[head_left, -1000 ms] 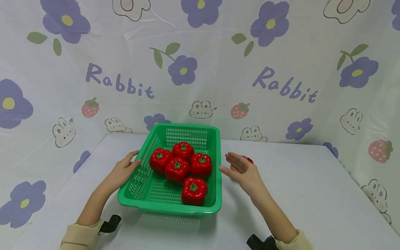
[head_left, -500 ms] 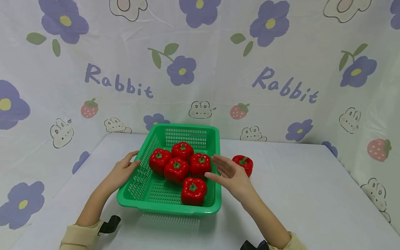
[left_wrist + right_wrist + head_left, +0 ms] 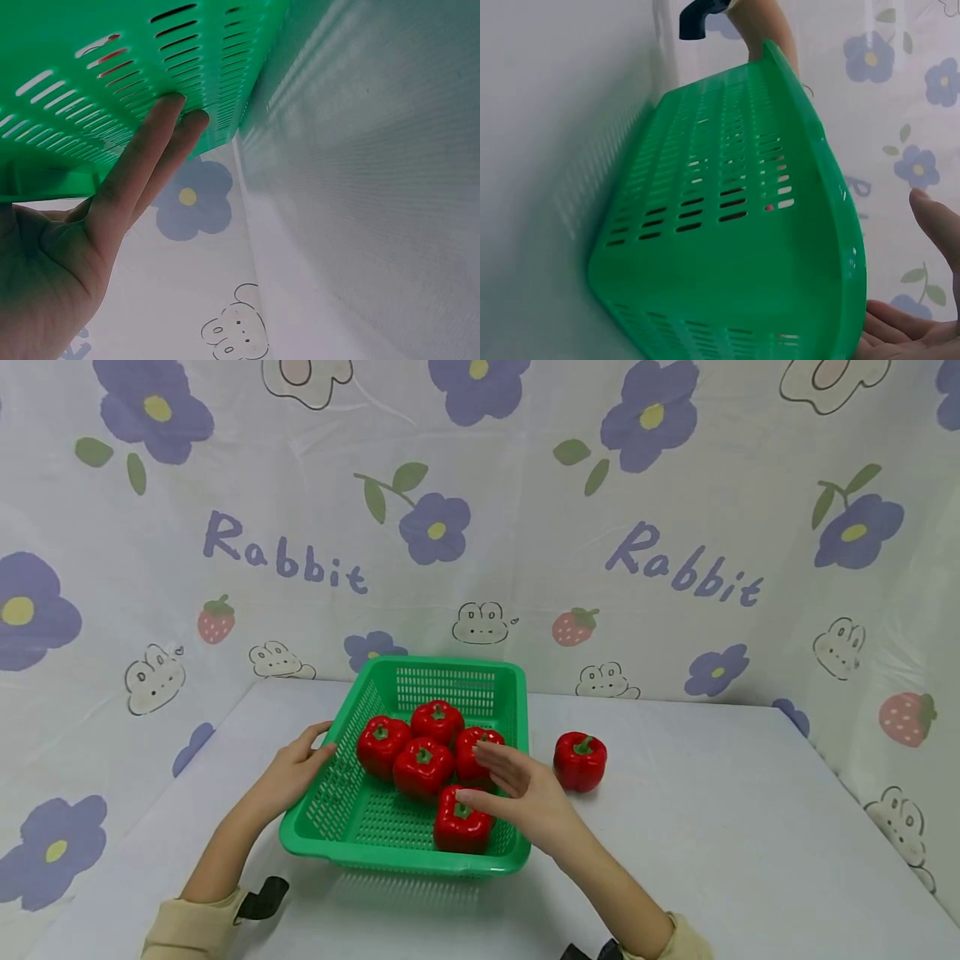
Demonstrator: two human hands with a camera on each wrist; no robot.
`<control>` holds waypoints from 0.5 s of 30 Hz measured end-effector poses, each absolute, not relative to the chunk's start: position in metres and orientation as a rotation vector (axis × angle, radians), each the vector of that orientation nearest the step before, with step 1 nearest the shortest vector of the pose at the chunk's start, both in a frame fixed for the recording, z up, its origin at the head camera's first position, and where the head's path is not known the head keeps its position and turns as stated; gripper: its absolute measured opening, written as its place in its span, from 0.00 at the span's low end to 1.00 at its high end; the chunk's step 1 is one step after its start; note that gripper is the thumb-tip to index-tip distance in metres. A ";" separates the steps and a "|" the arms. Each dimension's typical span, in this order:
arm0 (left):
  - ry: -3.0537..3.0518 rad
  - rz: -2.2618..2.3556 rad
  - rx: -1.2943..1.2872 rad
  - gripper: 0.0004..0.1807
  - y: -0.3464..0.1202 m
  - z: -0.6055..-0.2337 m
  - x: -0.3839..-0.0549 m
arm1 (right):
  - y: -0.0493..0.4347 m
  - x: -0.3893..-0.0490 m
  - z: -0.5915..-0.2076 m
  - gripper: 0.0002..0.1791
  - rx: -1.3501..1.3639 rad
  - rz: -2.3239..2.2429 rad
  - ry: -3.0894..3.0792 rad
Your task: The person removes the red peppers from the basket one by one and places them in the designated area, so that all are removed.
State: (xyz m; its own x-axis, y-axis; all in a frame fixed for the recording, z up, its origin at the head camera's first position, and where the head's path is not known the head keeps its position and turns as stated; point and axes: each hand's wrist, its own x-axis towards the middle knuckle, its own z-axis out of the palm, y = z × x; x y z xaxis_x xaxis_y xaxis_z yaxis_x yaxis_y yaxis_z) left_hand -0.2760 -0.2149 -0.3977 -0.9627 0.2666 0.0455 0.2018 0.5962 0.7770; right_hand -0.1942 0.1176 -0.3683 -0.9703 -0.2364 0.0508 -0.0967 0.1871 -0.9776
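Observation:
A green slotted plastic basket (image 3: 390,857) holds several red bell peppers with green stems, among them one pepper (image 3: 424,768) in the middle. My left hand (image 3: 291,777) holds the basket's left rim. In the left wrist view, straight fingers (image 3: 142,161) lie against the slotted outer wall. My right hand (image 3: 536,802) hovers above the basket's right side, fingers extended and thumb apart, with nothing in it. It partly covers the right-hand pepper (image 3: 469,758) and the front pepper (image 3: 461,828). Another red bell pepper (image 3: 580,762) stands on the table, right of the basket.
The white table (image 3: 720,810) extends to the right of the basket. A patterned cloth (image 3: 525,560) with flowers and rabbits hangs behind it. Black wrist mounts (image 3: 264,898) sit by both sleeves.
My right hand has moved left, from beside the basket to over its right side, uncovering the pepper on the table. The left hand and the basket have stayed nearly still.

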 end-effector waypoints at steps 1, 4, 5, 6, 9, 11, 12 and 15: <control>2.738 1.317 0.402 0.32 -0.215 -0.398 -0.276 | 0.116 -0.194 -0.368 0.35 -0.325 -1.907 2.335; 2.738 1.314 0.402 0.32 -0.214 -0.398 -0.277 | 0.113 -0.193 -0.367 0.35 -0.300 -1.902 2.346; 2.739 1.311 0.402 0.32 -0.214 -0.397 -0.277 | 0.112 -0.193 -0.367 0.36 -0.293 -1.894 2.358; 2.741 1.308 0.402 0.32 -0.214 -0.397 -0.277 | 0.111 -0.193 -0.367 0.36 -0.287 -1.883 2.370; 2.747 1.303 0.400 0.32 -0.214 -0.396 -0.277 | 0.108 -0.193 -0.368 0.38 -0.283 -1.838 2.409; 2.751 1.298 0.398 0.32 -0.214 -0.396 -0.277 | 0.106 -0.194 -0.368 0.39 -0.284 -1.798 2.434; 2.751 1.298 0.396 0.32 -0.215 -0.396 -0.277 | 0.105 -0.194 -0.369 0.40 -0.286 -1.775 2.443; 2.753 1.298 0.392 0.32 -0.215 -0.397 -0.277 | 0.103 -0.196 -0.368 0.41 -0.302 -1.694 2.472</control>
